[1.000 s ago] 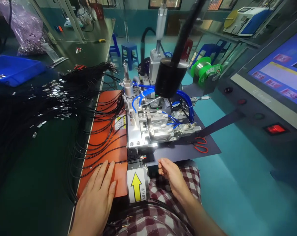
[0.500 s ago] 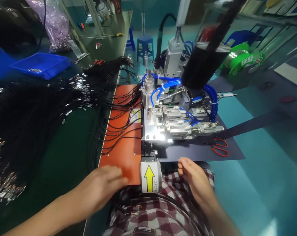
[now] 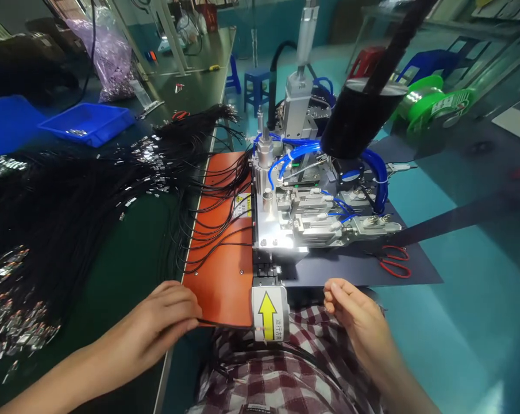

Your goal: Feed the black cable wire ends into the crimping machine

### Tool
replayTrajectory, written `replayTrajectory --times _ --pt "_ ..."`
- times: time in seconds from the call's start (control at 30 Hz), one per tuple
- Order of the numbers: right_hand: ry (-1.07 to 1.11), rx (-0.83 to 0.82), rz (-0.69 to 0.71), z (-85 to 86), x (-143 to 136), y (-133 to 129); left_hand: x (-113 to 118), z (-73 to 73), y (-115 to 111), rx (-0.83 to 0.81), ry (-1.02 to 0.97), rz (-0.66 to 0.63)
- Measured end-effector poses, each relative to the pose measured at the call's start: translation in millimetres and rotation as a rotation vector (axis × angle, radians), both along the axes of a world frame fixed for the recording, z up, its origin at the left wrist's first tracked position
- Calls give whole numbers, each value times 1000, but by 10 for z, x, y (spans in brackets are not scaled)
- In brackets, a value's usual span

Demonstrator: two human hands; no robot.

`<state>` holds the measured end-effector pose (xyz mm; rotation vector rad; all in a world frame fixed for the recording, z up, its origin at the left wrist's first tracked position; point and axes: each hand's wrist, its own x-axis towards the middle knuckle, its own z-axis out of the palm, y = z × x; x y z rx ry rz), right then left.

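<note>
My left hand (image 3: 173, 310) is at the near left corner of the orange plate (image 3: 219, 296), thumb and fingers pinched together. From its fingertips a thin black cable (image 3: 225, 324) appears to run along the plate's front edge towards the white cover with a yellow arrow (image 3: 268, 313). My right hand (image 3: 352, 310) hovers above my lap, right of that cover, its fingers curled closed. Whatever is in its pinch, if anything, is hidden. Several black cables (image 3: 216, 241) cross the plate with their ends at the machine (image 3: 311, 221).
A large heap of black cables (image 3: 70, 201) with metal ends covers the green table at left. Behind it stand a blue tray (image 3: 87, 123) and a bag of small parts (image 3: 107, 54). Red-handled scissors (image 3: 395, 261) lie on the dark board. A black cylinder (image 3: 363, 118) overhangs the machine.
My left hand has moved left across the plate to its near corner, and a dark strand now shows beside its fingertips. My right hand stays in nearly the same closed pose.
</note>
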<state>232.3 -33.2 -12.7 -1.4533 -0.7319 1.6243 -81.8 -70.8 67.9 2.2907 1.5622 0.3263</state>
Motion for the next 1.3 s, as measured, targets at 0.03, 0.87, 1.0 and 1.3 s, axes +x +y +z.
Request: replayTrajectory --times 0.03,0.87,1.0,1.3 --pt "-7 16 9 1 -12 -2 18 39 37 -38 -80 17" --pt "-93 310 243 388 -220 -39 1029 -97 518 -742 -655 23" --pt "-15 267 261 378 -140 -32 1038 -83 580 -916 -778 165" --pt "414 104 192 241 -364 21 1041 -156 566 -968 -919 284"
